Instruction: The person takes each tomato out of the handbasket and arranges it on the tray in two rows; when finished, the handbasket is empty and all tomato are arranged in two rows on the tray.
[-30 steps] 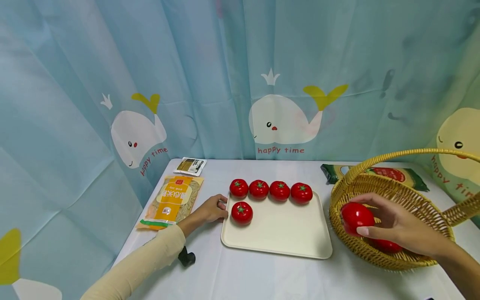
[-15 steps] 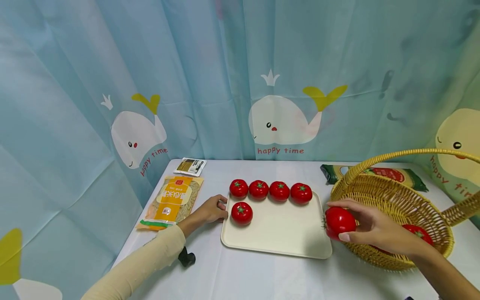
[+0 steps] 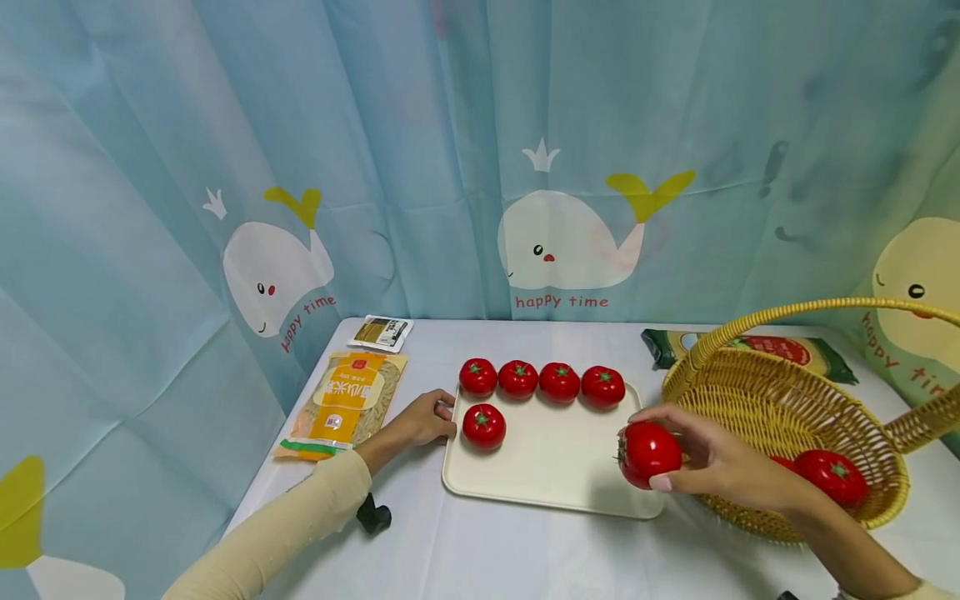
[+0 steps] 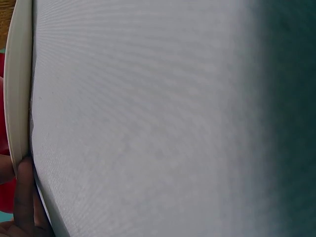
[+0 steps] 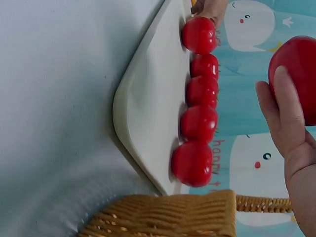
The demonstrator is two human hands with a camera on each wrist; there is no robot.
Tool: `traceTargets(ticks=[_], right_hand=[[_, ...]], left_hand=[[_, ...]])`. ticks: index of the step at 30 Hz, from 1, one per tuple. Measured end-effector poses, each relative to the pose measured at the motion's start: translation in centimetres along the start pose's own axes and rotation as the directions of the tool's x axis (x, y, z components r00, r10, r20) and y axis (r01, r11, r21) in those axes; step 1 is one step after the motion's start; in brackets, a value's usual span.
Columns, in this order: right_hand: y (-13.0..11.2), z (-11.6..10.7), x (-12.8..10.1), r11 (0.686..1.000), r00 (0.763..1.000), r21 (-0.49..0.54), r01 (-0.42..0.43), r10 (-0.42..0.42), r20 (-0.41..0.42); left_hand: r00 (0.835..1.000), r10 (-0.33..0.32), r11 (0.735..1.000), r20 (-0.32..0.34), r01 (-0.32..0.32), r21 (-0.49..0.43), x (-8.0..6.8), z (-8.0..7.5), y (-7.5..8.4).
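Right hand: the right hand [image 3: 712, 467] gripped a tomato [image 3: 648, 452], fingers and thumb curled round it, above the tray's edge at about 4 o'clock of the tray; in the right wrist view the thumb lay along the fruit's red skin.
Held tomato: red, with its green stalk end turned toward 9 o'clock; it was off the tray surface, between the tray and the basket.
Left hand: the left hand [image 3: 422, 419] rested at the tray's 9 o'clock edge, fingers loosely bent and touching the rim; in the left wrist view a fingertip [image 4: 22, 190] lay against the rim, gripping nothing that showed.
Tray: a cream tray [image 3: 558, 467] lay on the white table [image 3: 480, 558], at the table's centre.
Tomatoes on tray: four tomatoes [image 3: 539, 380] stood in a row along the tray's 12 o'clock edge, close together; a fifth tomato [image 3: 483, 425] sat just under the row's end at 9 o'clock, near the left hand.
Basket: a wicker basket [image 3: 757, 392] with a hoop handle stood at 3 o'clock of the tray, tipped toward it; one tomato in the basket [image 3: 834, 477] showed clearly, a second was partly hidden behind the right hand.
Packets: a yellow packet [image 3: 347, 400] lay at 9 o'clock of the tray, a small packet [image 3: 382, 332] beyond it at 12 o'clock, and a green packet [image 3: 795, 350] behind the basket.
Backdrop: a blue curtain [image 3: 450, 125] printed with whales hung behind the table.
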State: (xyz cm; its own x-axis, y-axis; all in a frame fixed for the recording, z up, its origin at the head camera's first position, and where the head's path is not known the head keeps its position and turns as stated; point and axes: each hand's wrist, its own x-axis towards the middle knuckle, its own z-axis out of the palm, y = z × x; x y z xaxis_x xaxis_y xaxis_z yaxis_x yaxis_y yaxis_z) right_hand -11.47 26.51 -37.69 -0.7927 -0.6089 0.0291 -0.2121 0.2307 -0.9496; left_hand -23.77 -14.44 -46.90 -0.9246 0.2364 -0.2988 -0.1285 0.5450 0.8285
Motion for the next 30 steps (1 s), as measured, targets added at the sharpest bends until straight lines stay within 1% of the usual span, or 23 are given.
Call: traceTargets(ticks=[3, 5, 9, 12, 16, 18, 22, 27, 30], right_hand=[[0.1, 0.3, 0.3, 0.999, 0.999, 0.015, -0.042, 0.042, 0.012], [0.3, 0.5, 0.5, 0.999, 0.999, 0.015, -0.046, 0.046, 0.024], [0.6, 0.9, 1.0, 0.999, 0.999, 0.033, -0.022, 0.02, 0.047], [1.0, 1.3, 1.5, 0.998, 0.999, 0.054, 0.018, -0.02, 0.048], [1.3, 1.8, 2.1, 0.995, 0.997, 0.063, 0.074, -0.075, 0.021], [1.4, 2.1, 2.5, 0.995, 0.997, 0.062, 0.082, -0.083, 0.008], [1.7, 2.5, 3.1, 0.996, 0.998, 0.056, 0.066, -0.067, 0.003], [2.6, 2.9, 4.0, 0.994, 0.994, 0.026, 0.106, -0.106, -0.002], [3.0, 3.1, 4.4, 0.995, 0.995, 0.007, 0.104, -0.104, -0.004]], left_hand=[[1.0, -0.004, 1.0, -0.001, 0.004, -0.002, 0.1, 0.0, 0.0], [1.0, -0.004, 1.0, 0.0, 0.004, -0.001, 0.1, 0.0, -0.1], [1.0, -0.005, 1.0, 0.002, 0.005, 0.002, 0.2, -0.1, -0.1], [1.0, -0.007, 1.0, 0.001, 0.007, 0.01, 0.2, -0.1, -0.2], [1.0, -0.012, 1.0, -0.001, 0.012, 0.02, 0.2, -0.1, -0.1], [1.0, -0.011, 1.0, -0.001, 0.011, 0.021, 0.2, -0.1, -0.1], [1.0, -0.01, 1.0, -0.002, 0.01, 0.021, 0.2, -0.1, -0.1], [1.0, -0.01, 1.0, -0.002, 0.01, 0.018, 0.2, -0.1, -0.1], [1.0, -0.009, 1.0, 0.0, 0.009, 0.011, 0.2, -0.1, 0.0]])
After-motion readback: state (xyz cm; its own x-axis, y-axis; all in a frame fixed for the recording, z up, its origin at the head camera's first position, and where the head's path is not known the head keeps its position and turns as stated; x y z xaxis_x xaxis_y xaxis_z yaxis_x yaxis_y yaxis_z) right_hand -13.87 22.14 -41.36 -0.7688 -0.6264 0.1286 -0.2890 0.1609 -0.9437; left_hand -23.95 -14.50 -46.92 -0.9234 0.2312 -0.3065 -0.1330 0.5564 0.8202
